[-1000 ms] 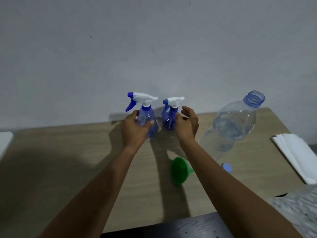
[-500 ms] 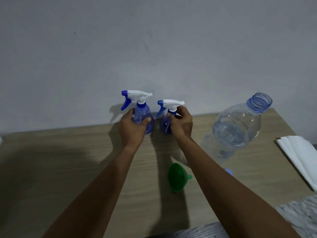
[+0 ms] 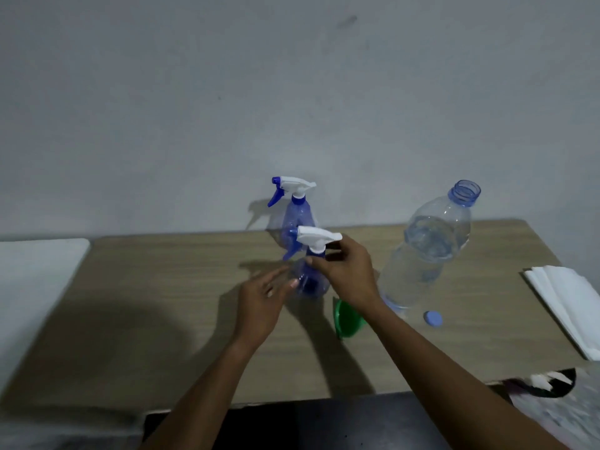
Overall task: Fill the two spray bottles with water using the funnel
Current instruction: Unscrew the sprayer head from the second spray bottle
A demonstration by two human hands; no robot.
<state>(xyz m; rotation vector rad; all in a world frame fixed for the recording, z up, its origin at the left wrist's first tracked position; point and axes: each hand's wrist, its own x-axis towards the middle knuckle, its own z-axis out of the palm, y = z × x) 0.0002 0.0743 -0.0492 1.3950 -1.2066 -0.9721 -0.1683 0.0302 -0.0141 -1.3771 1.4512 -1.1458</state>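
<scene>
my right hand [image 3: 347,271] pinches the neck of the nearer spray bottle [image 3: 310,284], just under its white trigger head, mid-table [image 3: 162,303]. my left hand [image 3: 263,303] is loose, fingers straight, tips right at the bottle's side — too blurry to say if they touch. the other spray bottle [image 3: 297,222] stands behind it by the wall. the green funnel [image 3: 347,323] lies under my right wrist, with the uncapped water bottle [image 3: 428,254] and its cap [image 3: 432,318] off to the right.

The near bottle [image 3: 311,282] and far bottle [image 3: 297,219] are upright, capped; funnel [image 3: 348,323] lies sideways.
</scene>
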